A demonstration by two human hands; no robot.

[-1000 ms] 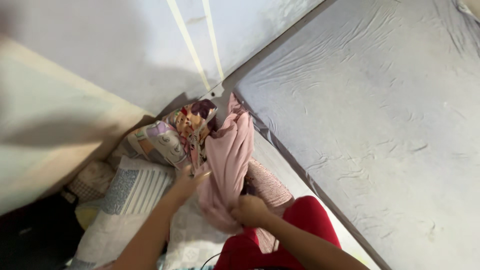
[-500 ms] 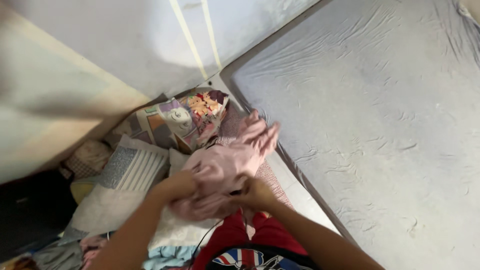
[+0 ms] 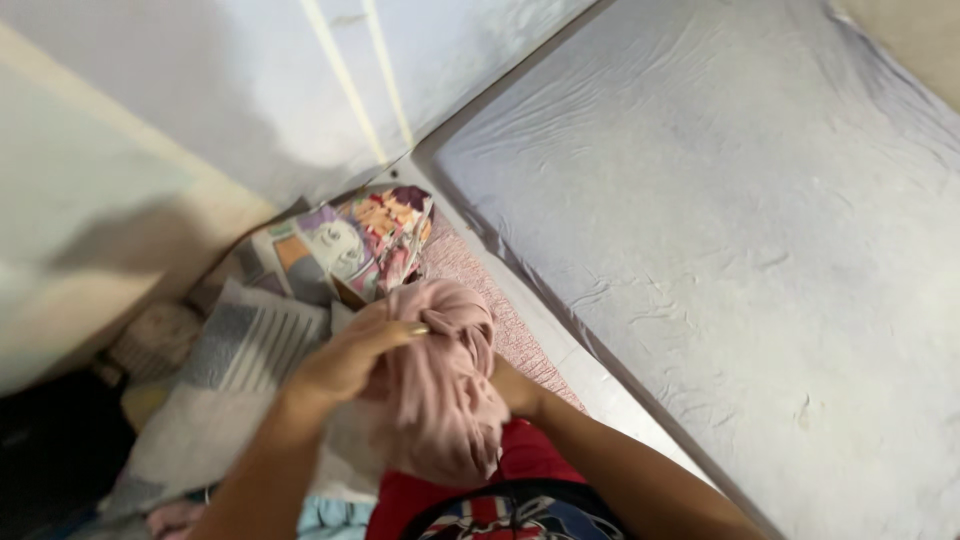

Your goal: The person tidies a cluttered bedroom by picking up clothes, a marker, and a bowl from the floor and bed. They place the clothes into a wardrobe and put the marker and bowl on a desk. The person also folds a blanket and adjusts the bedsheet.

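Left hand [image 3: 345, 362]: grip clamped over soft, bunched pink cloth [image 3: 440, 385], held above the lap. Right hand [image 3: 512, 388]: mostly hidden behind cloth; grip state cannot be told. Adjacent: printed pillow [image 3: 355, 240], wrinkled grey mattress [image 3: 720, 230].

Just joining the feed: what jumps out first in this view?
A bunched dusty-pink cloth sits at centre, gripped by the left hand from the left and the right hand behind it. To the right spreads a wide grey wrinkled mattress sheet; at left lies a pile of patterned pillows and cartoon-print fabric.
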